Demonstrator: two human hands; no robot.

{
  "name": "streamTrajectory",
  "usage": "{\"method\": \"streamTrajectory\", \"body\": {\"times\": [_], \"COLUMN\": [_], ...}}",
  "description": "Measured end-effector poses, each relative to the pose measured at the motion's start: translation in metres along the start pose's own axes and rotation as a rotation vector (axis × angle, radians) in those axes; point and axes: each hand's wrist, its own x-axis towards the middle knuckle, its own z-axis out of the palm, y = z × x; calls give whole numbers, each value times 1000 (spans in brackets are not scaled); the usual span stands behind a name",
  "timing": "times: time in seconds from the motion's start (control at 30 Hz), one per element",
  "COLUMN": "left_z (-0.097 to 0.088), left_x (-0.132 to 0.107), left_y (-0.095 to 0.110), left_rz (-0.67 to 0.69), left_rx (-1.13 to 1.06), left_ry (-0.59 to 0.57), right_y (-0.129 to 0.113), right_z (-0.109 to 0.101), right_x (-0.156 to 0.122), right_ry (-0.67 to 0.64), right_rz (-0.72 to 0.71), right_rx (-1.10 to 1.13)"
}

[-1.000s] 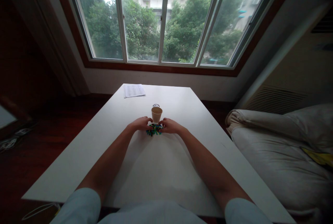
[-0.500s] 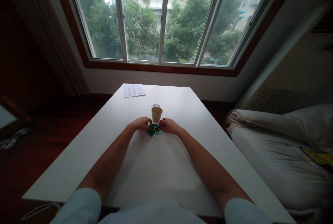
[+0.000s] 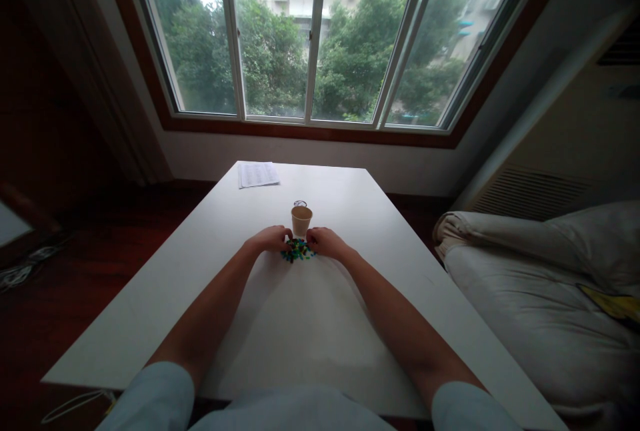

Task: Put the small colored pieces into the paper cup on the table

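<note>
Beyond colourful pieces (image 3: 299, 252), left hand (image 3: 273, 238) and right hand (image 3: 327, 243) (grips unclear), an upright cup (image 3: 301, 222).

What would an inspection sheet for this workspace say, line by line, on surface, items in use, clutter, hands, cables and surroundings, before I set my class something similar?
Surface: white table, flat.
Items in use: small multicoloured pieces in a loose pile; brown paper cup upright just beyond.
Clutter: printed sheets near the far left corner; a small ring-shaped item behind the cup, unclear.
Hands: left hand at the pile's left side, right hand at its right; grips unclear.
Cables: tangled cables on the floor at left.
Surroundings: window ahead; cushioned seat at right.
</note>
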Motion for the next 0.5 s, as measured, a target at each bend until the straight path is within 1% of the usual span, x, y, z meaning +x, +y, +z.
{"method": "streamTrajectory", "body": {"times": [0.17, 0.23, 0.3, 0.4, 0.5], "left_z": [0, 1, 2, 5, 7], "left_x": [-1, 0, 1, 2, 3], "left_y": [1, 1, 1, 1, 1], "left_rz": [3, 1, -8, -21, -34], "left_rx": [5, 10, 14, 17, 13], "left_ry": [9, 7, 8, 18, 28], "right_y": [0, -1, -3, -8, -16], "right_z": [-5, -8, -10, -13, -16], "right_x": [1, 2, 3, 6, 11], "right_ry": [61, 104, 176, 318, 450], "right_rz": [4, 8, 18, 35, 87], "right_rx": [97, 156, 230, 353, 435]}}
